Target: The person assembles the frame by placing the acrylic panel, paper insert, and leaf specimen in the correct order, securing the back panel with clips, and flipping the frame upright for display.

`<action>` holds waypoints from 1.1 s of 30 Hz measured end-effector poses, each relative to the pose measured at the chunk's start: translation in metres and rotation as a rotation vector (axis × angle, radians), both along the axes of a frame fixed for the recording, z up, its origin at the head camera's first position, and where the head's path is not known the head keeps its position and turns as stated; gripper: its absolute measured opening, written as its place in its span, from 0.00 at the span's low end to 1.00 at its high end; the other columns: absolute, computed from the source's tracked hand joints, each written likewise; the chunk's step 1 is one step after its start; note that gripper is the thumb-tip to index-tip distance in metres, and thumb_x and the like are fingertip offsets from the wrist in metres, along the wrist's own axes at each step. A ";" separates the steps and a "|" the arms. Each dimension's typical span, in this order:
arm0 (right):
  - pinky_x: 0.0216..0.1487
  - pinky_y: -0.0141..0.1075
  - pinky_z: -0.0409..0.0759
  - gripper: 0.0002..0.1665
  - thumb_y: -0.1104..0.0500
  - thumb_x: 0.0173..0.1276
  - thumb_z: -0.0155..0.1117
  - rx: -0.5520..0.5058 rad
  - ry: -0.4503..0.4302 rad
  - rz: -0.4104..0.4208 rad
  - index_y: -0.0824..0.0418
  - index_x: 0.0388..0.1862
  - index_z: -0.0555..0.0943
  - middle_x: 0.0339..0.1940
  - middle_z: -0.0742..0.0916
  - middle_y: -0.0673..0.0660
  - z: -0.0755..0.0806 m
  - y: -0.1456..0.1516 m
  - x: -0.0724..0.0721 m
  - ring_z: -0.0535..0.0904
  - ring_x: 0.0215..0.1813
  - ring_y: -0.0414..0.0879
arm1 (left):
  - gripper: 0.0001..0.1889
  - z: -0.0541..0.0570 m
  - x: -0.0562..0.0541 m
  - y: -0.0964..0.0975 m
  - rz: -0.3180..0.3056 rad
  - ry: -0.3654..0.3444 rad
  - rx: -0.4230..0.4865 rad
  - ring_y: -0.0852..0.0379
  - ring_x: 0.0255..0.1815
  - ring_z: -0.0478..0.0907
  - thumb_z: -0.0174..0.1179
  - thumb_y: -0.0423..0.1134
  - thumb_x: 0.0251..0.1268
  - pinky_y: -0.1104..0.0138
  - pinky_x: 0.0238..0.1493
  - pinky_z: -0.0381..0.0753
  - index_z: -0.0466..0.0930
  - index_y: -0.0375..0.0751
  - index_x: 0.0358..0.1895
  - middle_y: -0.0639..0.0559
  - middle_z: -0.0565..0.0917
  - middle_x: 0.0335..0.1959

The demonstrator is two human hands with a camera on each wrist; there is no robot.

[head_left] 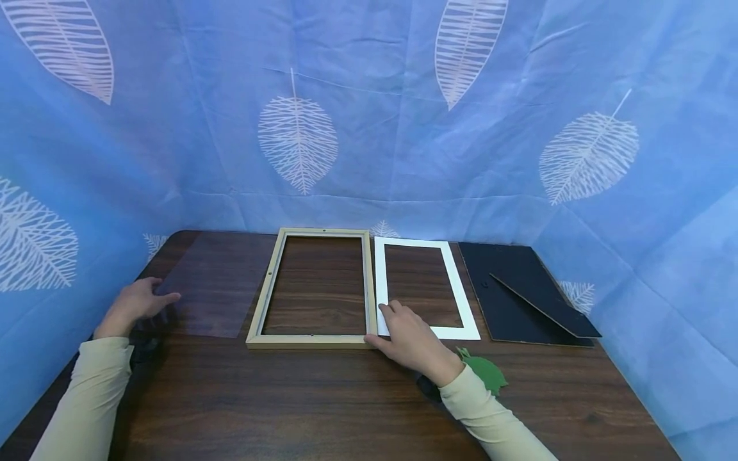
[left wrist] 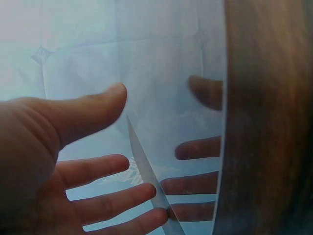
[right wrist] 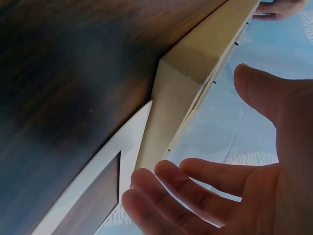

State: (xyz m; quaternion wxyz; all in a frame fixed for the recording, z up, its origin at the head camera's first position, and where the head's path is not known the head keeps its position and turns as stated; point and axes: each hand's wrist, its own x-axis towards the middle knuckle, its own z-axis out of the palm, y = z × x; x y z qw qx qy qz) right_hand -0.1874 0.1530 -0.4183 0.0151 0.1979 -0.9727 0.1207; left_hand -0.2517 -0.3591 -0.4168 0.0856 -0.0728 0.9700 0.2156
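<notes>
A clear plastic-like sheet (head_left: 216,288) lies flat at the left of the table. My left hand (head_left: 135,306) is at its left edge, thumb and fingers spread; the left wrist view shows the hand mirrored in the sheet's glossy surface. In the middle lies a pale wooden picture frame (head_left: 311,342), its opening showing bare tabletop. Beside the frame's near right corner is my right hand (head_left: 414,342), fingers extended and parted from the thumb, above the white mat (head_left: 460,282). Whether the fingertips touch the frame is unclear. Both palms hold nothing.
To the right of the mat lies a black backing board (head_left: 490,301) with its stand flap (head_left: 544,306) raised at an angle. A green leaf-shaped piece (head_left: 489,373) shows partly behind the right forearm. Blue leaf-patterned cloth (head_left: 369,141) hangs close behind the dark wooden table (head_left: 323,403).
</notes>
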 end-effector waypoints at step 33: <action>0.51 0.49 0.83 0.40 0.40 0.71 0.67 0.017 -0.022 0.046 0.73 0.64 0.77 0.50 0.85 0.66 -0.009 -0.006 -0.003 0.83 0.48 0.54 | 0.40 -0.006 0.001 0.007 0.103 0.043 0.017 0.26 0.48 0.74 0.66 0.35 0.65 0.37 0.53 0.76 0.54 0.09 0.68 0.12 0.65 0.60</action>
